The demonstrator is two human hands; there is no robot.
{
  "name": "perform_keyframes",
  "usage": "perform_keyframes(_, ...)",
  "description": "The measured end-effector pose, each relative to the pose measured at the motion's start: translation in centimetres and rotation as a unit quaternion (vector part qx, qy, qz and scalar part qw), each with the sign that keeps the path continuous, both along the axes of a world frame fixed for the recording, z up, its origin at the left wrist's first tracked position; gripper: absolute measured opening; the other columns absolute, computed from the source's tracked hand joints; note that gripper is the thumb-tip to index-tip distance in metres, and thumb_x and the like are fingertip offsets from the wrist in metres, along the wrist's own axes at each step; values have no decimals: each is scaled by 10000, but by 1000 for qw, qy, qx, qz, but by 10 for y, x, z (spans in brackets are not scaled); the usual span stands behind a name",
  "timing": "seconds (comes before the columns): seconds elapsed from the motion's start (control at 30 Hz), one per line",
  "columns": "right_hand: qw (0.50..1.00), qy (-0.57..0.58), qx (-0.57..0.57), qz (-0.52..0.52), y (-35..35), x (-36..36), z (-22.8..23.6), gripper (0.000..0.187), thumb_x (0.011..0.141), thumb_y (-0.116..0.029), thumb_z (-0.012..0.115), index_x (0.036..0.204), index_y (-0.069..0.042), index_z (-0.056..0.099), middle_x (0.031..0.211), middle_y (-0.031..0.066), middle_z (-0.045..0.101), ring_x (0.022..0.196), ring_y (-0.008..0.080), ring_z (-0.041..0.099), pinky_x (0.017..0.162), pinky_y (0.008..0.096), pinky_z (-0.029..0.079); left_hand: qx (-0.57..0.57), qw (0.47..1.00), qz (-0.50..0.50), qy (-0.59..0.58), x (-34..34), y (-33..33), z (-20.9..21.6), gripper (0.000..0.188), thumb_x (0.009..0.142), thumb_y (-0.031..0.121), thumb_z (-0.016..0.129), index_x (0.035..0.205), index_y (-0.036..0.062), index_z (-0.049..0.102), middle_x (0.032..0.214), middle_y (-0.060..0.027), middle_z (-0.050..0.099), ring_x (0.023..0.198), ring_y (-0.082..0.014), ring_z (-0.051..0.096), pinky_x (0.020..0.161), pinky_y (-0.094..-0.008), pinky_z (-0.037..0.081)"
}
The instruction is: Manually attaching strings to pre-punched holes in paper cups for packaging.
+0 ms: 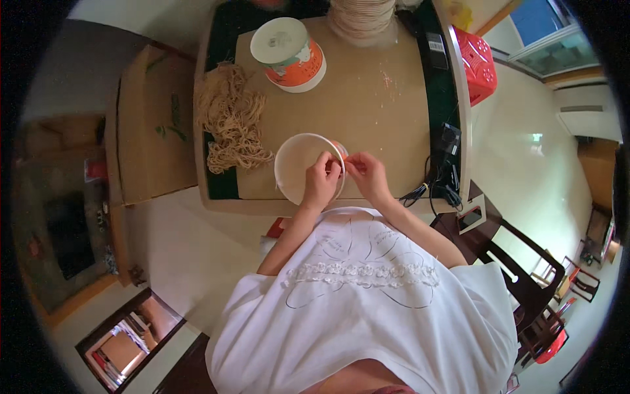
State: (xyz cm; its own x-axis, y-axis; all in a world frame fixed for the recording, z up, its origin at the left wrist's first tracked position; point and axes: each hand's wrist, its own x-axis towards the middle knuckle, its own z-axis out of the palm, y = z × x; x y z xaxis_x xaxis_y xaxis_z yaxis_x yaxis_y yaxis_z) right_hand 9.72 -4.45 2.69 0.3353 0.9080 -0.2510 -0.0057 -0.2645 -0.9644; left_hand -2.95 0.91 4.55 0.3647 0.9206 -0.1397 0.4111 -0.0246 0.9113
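A white paper bucket [292, 172] with some orange on its outside stands at the table's near edge, its open mouth facing me. My left hand [321, 180] reaches over the mouth, fingers pinched together just inside the right rim. From the outer side of that rim, my right hand [369, 174] meets it with thumb and fingertips closed. What the fingertips pinch is too small and covered to make out. Left of the bucket lies a loose tangled heap of tan twine [233, 121]. Another paper bucket [289, 56], orange and white, rests upside down farther back.
Brown cardboard [357, 98] covers the tabletop, with small crumbs scattered at right. A stack of pale round pieces [363, 20] stands at the far edge. Black cables and adapters [449, 139] line the right edge. A cardboard box [154, 125] stands left, a red stool [476, 69] right.
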Motion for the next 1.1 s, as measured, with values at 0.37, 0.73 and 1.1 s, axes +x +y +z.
perform_keyframes(0.37, 999, -32, 29, 8, -3, 2, 2, 84, 841, -28, 604, 912, 16, 611, 758, 76, 646, 722, 122, 623, 661, 266, 519, -80, 994, -68, -37, -10, -2, 2, 223, 846, 61, 581, 1061, 7, 572, 860, -121, 678, 769, -197, 678, 676, -293, 546)
perform_keyframes(0.73, 981, 185, -44, 40, -7, 10, 11, 132, 899, -170, 590, 883, -40, 579, 698, -18, 545, 572, 53, 461, 509, 199, 383, 50, 996, -60, 35, -10, -1, 32, 321, 783, 9, 622, 1090, 102, 614, 913, -100, 612, 817, -222, 633, 665, -320, 536)
perform_keyframes(1.1, 984, 107, -54, 131, -13, 21, 28, 128, 874, -146, 622, 842, -24, 602, 728, -45, 546, 684, 31, 443, 588, 195, 368, 206, 961, -168, 69, -16, 2, 32, 173, 715, -4, 671, 873, 68, 671, 801, -64, 611, 727, -222, 589, 623, -318, 483)
